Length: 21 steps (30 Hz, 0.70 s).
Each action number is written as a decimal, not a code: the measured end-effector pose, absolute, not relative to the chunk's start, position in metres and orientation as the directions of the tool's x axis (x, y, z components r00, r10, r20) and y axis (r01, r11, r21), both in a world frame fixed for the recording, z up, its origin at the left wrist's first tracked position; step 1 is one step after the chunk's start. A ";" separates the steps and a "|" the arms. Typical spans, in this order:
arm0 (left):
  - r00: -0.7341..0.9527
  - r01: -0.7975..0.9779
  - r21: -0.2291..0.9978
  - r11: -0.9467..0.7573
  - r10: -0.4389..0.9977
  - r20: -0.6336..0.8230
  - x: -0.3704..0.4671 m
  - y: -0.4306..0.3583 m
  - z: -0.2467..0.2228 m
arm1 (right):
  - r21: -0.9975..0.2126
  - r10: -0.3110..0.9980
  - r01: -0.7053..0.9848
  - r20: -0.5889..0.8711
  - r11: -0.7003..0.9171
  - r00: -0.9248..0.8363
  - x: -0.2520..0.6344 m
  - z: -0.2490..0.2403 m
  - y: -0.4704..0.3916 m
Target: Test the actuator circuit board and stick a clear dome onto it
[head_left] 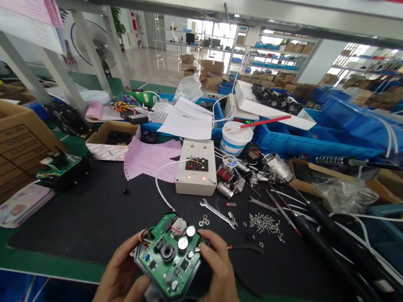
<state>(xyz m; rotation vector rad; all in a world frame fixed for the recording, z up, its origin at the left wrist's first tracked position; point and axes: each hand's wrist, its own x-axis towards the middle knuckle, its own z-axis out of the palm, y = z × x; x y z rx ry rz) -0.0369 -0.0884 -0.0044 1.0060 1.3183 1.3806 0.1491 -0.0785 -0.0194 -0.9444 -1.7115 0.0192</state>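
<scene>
Between my two hands is a green circuit board assembly [179, 265] in a dark housing, held over the front edge of the bench with its component side up. Round silver parts, a black ring-shaped part and coloured wires show on it. My left hand [124, 276] grips its left side, thumb along the near edge. My right hand [218, 286] wraps the right side, with fingers at the upper right corner and the thumb beneath. A white cable runs from behind the board toward a white box [195, 183] with two lit red lights. The underside of the housing is mostly hidden.
On the black mat [86, 224] lie a wrench [218, 213], a pile of screws [265, 224] and several metal fittings. Another board assembly [60, 172] stands left, near a cardboard box [1, 160]. A white tub [236, 138] and blue bins [314, 141] stand behind. Black rods [337, 259] lie right.
</scene>
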 end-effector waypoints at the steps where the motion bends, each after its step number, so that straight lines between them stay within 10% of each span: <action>1: -0.184 -0.091 0.996 0.005 0.983 -0.022 -0.037 -0.090 -0.007 | -0.457 0.591 0.570 0.804 0.683 -0.063 0.150 -0.020 -0.078; 21: -0.131 -0.221 0.972 -0.078 0.990 0.050 -0.013 -0.097 0.000 | -0.599 0.689 0.435 0.721 0.673 -0.074 0.151 -0.013 -0.081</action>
